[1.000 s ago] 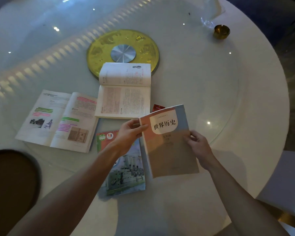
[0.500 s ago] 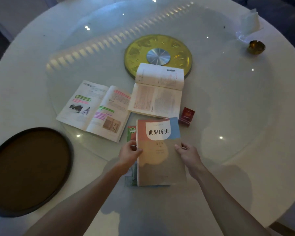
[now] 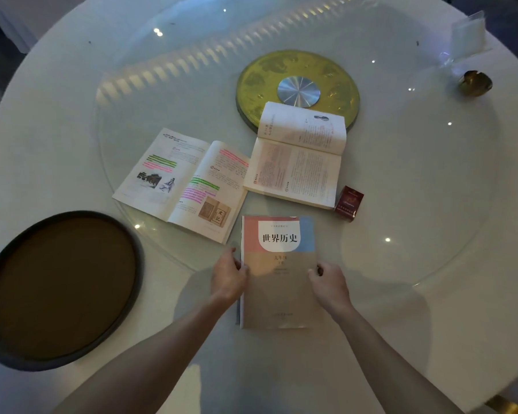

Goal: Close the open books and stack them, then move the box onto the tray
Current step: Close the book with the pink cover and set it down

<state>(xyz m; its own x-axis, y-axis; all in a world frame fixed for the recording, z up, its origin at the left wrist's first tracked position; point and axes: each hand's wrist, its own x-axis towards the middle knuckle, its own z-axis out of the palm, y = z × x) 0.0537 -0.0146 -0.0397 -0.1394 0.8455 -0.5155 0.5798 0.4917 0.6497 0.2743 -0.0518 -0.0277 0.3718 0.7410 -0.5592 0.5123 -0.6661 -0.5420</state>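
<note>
Closed book (image 3: 278, 273), cover "世界历史", subtitle perhaps "九年级"

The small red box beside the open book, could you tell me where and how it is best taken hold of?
Probably with the right hand, from above: pinch the red box across its two narrow sides. It stands apart from the open book on its left, and its right side is free.

open books (image 3: 186, 182) crowd centre, box (image 3: 349, 203) seemingly reachable rightward, tray (image 3: 7, 351) unobstructed
</note>
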